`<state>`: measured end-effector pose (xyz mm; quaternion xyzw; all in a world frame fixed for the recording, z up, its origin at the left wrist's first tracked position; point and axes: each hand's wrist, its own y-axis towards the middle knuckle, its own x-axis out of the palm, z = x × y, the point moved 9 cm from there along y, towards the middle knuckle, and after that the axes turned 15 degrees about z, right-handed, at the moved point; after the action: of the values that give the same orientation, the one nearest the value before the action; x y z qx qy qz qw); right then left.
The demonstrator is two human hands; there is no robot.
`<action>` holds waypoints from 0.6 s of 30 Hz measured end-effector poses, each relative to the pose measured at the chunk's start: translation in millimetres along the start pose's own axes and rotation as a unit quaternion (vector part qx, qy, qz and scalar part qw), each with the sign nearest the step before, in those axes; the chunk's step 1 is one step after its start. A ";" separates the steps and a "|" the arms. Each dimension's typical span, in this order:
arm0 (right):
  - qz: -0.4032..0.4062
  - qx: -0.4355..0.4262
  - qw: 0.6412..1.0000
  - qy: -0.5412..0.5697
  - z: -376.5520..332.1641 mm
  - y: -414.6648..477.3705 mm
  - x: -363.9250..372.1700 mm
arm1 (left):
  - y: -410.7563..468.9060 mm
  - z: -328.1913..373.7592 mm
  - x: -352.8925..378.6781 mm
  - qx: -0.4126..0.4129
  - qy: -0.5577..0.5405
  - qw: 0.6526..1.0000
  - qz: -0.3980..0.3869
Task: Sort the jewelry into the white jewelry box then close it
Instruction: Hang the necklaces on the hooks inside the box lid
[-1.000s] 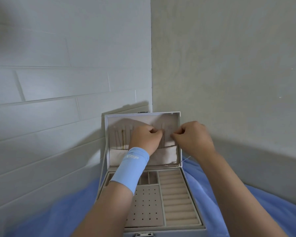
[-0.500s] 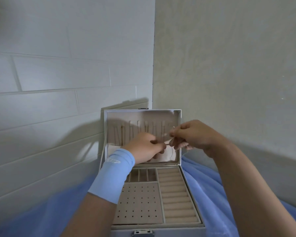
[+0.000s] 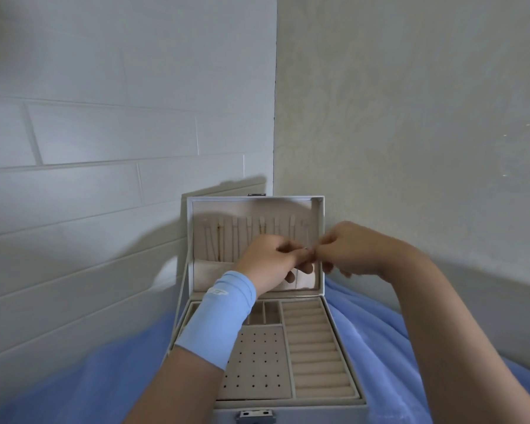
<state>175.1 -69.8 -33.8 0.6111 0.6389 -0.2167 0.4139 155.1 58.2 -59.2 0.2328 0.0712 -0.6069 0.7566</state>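
In box lid (image 3: 251,208), gold chain (image 3: 218,240) (left), left hand (image 3: 270,261), right hand (image 3: 355,252) pinching jewelry (image 3: 305,248)

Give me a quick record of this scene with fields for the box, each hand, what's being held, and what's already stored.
Box: white jewelry box, open, lid upright, on blue blanket
Left hand: pinches small jewelry piece in front of the lid
Right hand: pinches the same piece
Stored: gold chain hanging on a lid hook
Tray: ring rolls and earring panel show no jewelry where visible
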 end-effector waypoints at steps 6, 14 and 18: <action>-0.109 -0.037 0.993 0.009 -7.8 -7.8 37.1 | 4.9 4.8 -5.5 0.058 0.036 0.997 0.033; -0.007 -0.001 0.994 0.105 0.6 2.0 9.8 | 6.6 8.6 -12.5 0.105 0.081 0.990 0.041; 0.141 0.002 0.977 0.159 4.3 10.0 -19.2 | 6.7 -6.9 -6.7 0.084 0.216 0.972 0.021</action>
<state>184.1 -83.2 -18.7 0.7223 0.6038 -0.0573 0.3322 161.0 68.2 -60.9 0.4227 0.1773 -0.5301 0.7134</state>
